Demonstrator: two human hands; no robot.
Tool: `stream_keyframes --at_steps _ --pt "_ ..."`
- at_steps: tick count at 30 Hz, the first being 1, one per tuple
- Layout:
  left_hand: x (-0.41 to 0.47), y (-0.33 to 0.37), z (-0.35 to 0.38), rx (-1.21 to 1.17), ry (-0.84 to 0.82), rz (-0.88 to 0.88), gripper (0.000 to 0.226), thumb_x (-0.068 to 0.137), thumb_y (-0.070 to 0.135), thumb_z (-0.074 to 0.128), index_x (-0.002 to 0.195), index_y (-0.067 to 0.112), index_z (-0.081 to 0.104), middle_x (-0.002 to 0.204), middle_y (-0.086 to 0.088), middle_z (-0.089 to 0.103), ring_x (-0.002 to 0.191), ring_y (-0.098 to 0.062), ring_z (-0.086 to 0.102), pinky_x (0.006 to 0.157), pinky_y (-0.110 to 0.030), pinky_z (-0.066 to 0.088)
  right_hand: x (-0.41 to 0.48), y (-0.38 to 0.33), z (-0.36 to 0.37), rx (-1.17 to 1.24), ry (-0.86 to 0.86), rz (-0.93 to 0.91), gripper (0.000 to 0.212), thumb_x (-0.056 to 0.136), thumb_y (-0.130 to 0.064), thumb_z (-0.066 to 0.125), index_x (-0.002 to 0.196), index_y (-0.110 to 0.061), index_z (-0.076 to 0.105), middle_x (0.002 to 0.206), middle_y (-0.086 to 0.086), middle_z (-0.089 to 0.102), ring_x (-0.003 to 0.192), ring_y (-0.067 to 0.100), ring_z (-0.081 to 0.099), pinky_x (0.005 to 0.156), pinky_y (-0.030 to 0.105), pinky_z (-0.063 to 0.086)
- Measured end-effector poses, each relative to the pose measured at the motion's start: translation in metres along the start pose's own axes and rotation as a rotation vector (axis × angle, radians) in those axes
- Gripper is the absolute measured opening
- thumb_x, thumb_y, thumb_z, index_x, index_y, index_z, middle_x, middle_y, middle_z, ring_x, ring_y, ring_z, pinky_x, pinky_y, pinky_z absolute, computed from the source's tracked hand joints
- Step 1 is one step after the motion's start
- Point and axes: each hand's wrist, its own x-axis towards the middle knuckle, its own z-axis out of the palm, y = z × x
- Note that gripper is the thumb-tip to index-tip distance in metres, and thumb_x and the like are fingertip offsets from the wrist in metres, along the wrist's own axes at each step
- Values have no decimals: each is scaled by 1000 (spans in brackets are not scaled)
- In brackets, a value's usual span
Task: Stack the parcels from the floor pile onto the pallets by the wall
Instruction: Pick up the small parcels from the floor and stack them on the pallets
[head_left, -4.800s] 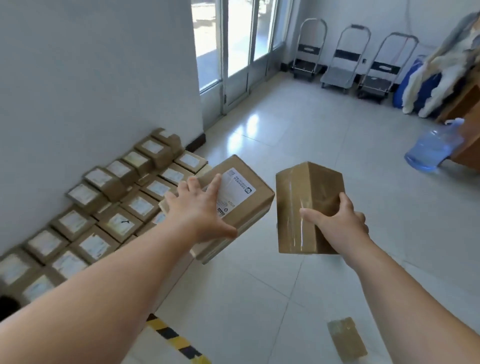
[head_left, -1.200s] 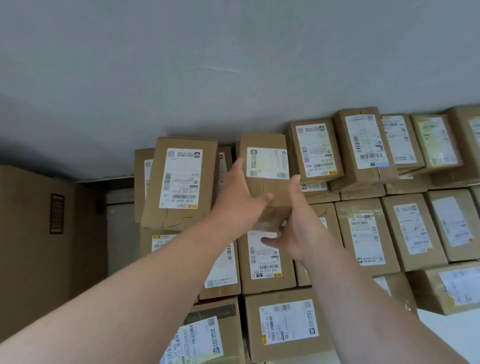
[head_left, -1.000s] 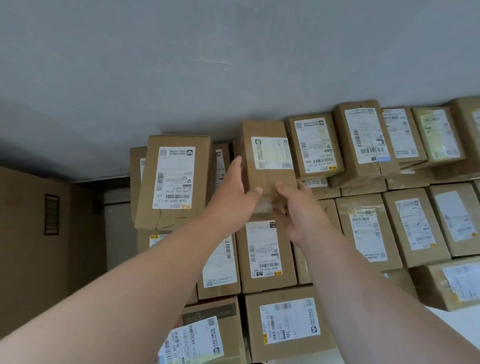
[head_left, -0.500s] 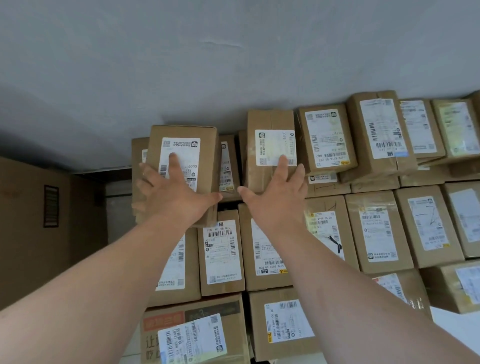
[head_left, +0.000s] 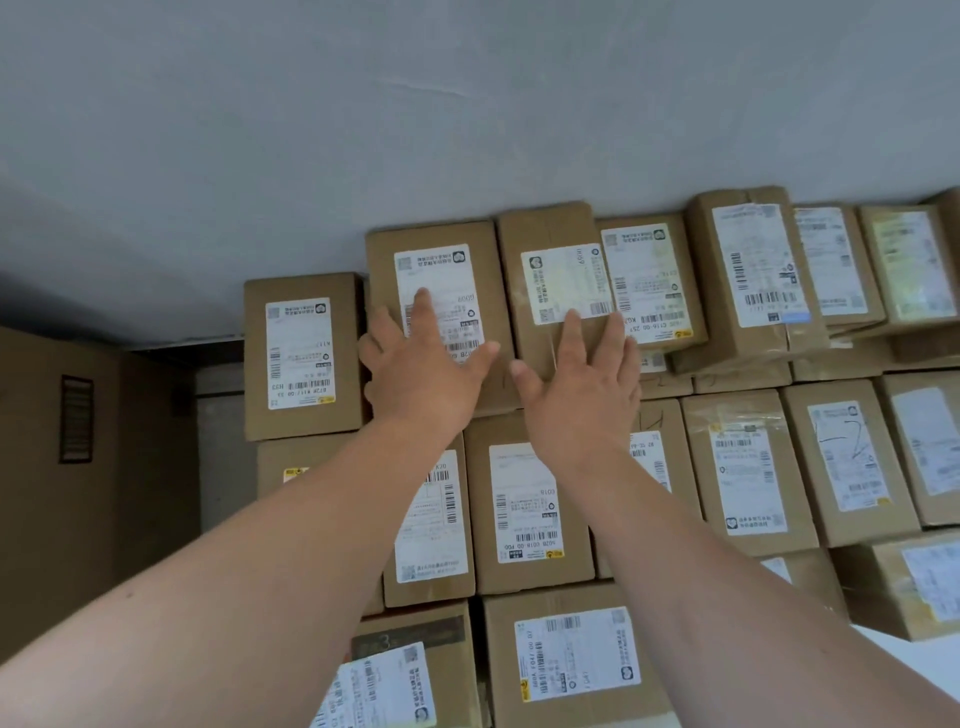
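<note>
Both your hands are flat out right now, fingers straight and a bit spread, not gripping anything. Your left hand (head_left: 423, 374) lies palm-down on the left parcel (head_left: 441, 260), fingertips up on its white label. Your right hand (head_left: 579, 397) is doing the same on the right parcel (head_left: 553, 234) just beside it, fingertips at the bottom edge of that one's label. Those two parcels sit snug side by side on the upper layer, along the wall edge of the stack (head_left: 530, 519), right up against the grey wall (head_left: 467, 104). The end parcel (head_left: 304, 358) sits just left of them at the stack's left corner, and more labelled boxes run off to the right. A big brown carton (head_left: 62, 493) stands at the far left, with a gap between it and the stack
</note>
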Motion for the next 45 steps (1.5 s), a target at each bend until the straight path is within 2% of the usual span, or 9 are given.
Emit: stream_keyframes --at_steps 3,5,9,13,18,27,34,40,45 --pt "3 -10 5 -4 19 62 87 89 50 63 156 26 13 161 -9 -3 148 -29 8 113 -41 28 0 5 2 -20 -20 -22 72 102 -55 31 158 -28 -5 163 10 -22 150 33 -16 121 47 2" --pt "3 -15 6 7 14 80 85 90 49 63 156 24 15 161 -9 -3 149 -29 6 115 -39 26 1 5 2 -23 -36 -25 71 102 -54 30 158 -28 -7 162 9 -23 150 33 -17 121 48 2" --pt "6 -16 -1 153 -51 86 88 88 64 55 156 29 10 162 -6 -4 150 -30 -5 119 -50 10 -2 5 -5 -20 -53 -26 71 102 -54 29 158 -28 -6 164 8 -20 150 31 -17 121 49 0" --pt "-4 -15 -22 375 5 202 92 88 71 45 156 28 2 164 -7 -8 149 -29 -17 117 -56 -6 -16 3 -18 -15 -27 -50 68 103 -51 31 159 -23 3 165 9 -11 151 30 -13 121 49 0" --pt "-33 -14 -61 565 61 430 93 89 66 49 156 20 4 162 -12 7 151 -31 0 120 -54 1 -43 1 -55 -52 -15 -103 61 103 -39 41 156 -21 17 165 10 1 152 30 -1 122 47 0" --pt "-133 25 -158 649 109 514 89 90 65 48 156 20 9 161 -9 18 150 -30 7 121 -50 2 -128 20 -165 -112 29 -159 58 102 -35 43 154 -18 25 161 7 21 150 26 15 122 48 3" --pt "-243 65 -230 672 158 639 86 91 64 47 156 21 12 159 -3 27 148 -26 19 121 -46 10 -224 31 -267 -153 63 -222 53 102 -36 43 151 -21 30 159 5 25 148 24 20 123 50 8" --pt "-322 98 -282 659 180 815 82 92 62 47 156 22 14 158 -1 29 147 -23 23 121 -42 11 -307 44 -336 -157 177 -183 49 101 -37 46 147 -22 36 152 2 37 143 24 30 121 50 12" --pt "-370 114 -312 659 183 1013 77 93 62 45 155 24 19 154 2 34 145 -21 27 122 -42 10 -382 55 -366 -152 287 -56 47 101 -36 44 146 -23 38 148 -1 42 140 23 32 120 49 17"
